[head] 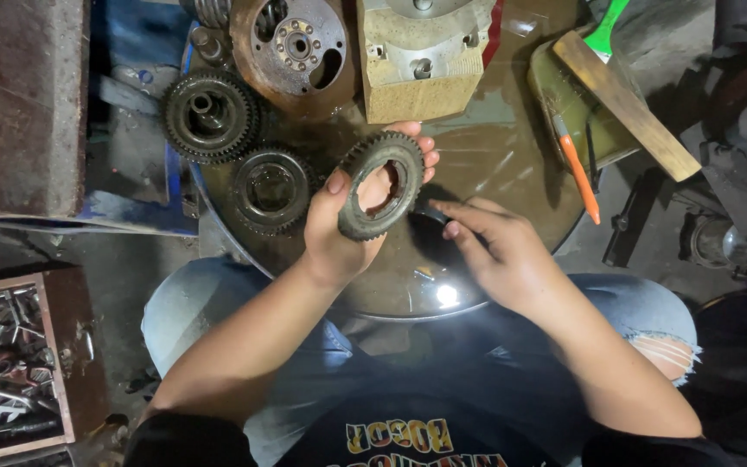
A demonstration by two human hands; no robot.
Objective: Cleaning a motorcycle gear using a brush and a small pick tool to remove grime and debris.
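You have three gears in view: one in your left hand (339,233), two lying on the round surface (512,164), namely a larger gear (210,116) and a smaller gear (271,188). One flanged disc (291,47). One metal housing block (421,52). One brush (605,35). One orange-handled tool (578,169). One wooden bar (624,104).
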